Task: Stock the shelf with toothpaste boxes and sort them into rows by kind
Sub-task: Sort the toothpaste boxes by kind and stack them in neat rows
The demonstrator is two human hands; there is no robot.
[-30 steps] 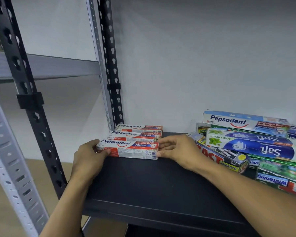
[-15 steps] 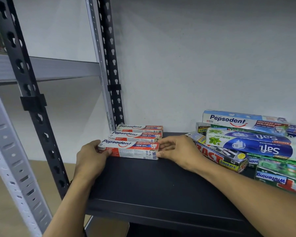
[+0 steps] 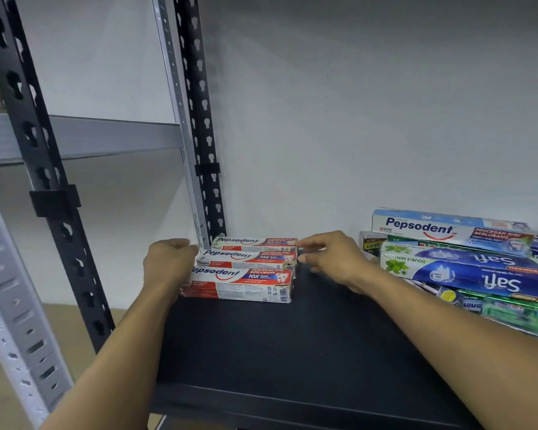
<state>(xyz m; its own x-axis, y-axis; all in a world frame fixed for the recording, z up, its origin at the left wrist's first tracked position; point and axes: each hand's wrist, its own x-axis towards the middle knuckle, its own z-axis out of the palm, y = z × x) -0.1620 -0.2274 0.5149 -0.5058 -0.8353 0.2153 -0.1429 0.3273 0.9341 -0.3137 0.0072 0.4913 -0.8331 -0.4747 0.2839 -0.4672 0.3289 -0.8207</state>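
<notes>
**Trainee:** How far is the stocking getting on?

**Supervisor:** One row is taking shape. Three red Pepsodent boxes are lying flat at the left rear of the black shelf, beside the rear upright: the rear box, the middle box and the front box. They are lying side by side, long sides touching, labels facing up. The front box is sitting slightly further left than the other two, so in my judgement the row is being squared up and is not yet finished.

**Trainee:** What is waiting to be sorted?

**Supervisor:** The mixed pile at the right of the shelf. A blue Pepsodent box is lying on top, two Safi boxes are lying under it, and green boxes are showing lower down. None of these is standing in a row, so most of the task is left. The front of the shelf is lying bare.

**Trainee:** What is the left hand doing?

**Supervisor:** It is lying against the left ends of the three boxes, fingers bent. Its palm side is facing away, so I cannot tell whether it is pinching a box or only pressing on the ends.

**Trainee:** And the right hand?

**Supervisor:** It is hovering at the right ends of the rear and middle boxes, fingers loosely curled and holding nothing. It is blurred; whether the fingertips are touching the box ends cannot be determined.
</notes>
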